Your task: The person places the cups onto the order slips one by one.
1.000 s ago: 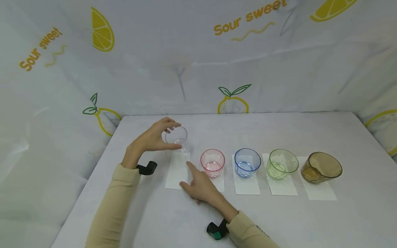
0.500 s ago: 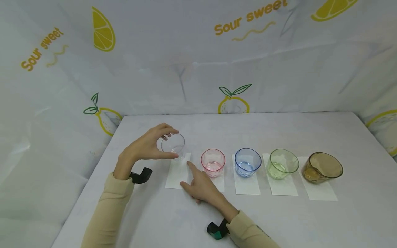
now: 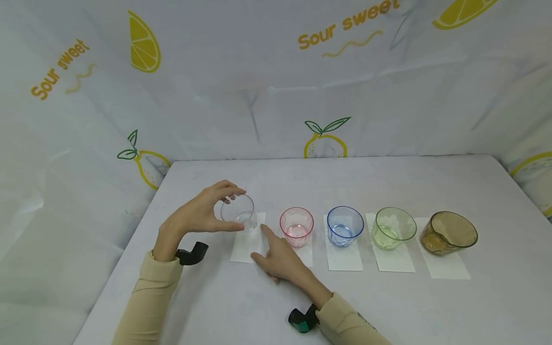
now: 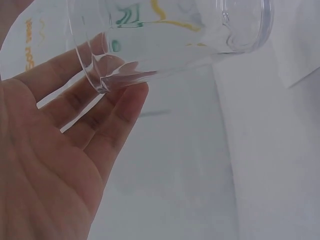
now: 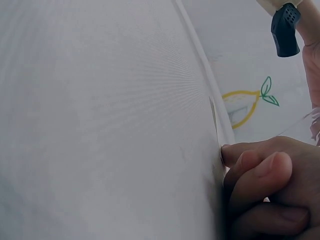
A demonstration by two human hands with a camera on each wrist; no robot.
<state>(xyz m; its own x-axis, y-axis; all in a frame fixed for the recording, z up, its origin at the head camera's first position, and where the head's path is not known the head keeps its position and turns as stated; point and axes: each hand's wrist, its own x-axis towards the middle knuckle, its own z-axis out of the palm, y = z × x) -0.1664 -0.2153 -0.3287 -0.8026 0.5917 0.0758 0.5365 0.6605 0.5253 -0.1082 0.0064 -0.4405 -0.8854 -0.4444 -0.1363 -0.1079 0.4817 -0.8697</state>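
Observation:
My left hand [image 3: 196, 213] grips a clear drinking glass [image 3: 238, 211] by its upper side, thumb on the near side and fingers round the far side. In the left wrist view the glass [image 4: 175, 37] lies tilted above the fingers, its rim towards the palm. From the head it overlaps the far end of a white paper strip [image 3: 245, 249]. On that strip's right edge my right hand [image 3: 280, 258] rests, index finger and thumb stretched out. In the right wrist view the other fingers of the right hand [image 5: 265, 185] are curled close over the table.
To the right, a pink glass [image 3: 296, 232], a blue glass [image 3: 343, 232], a green glass [image 3: 393, 232] and a brown glass [image 3: 448, 235] stand in a row on paper strips. A white curtain with lemon prints [image 3: 215, 120] hangs behind the white table [image 3: 345, 306].
My left hand has brought the clear glass nearer to me and slightly left, over the far end of the leftmost paper strip. The right hand has stayed in place.

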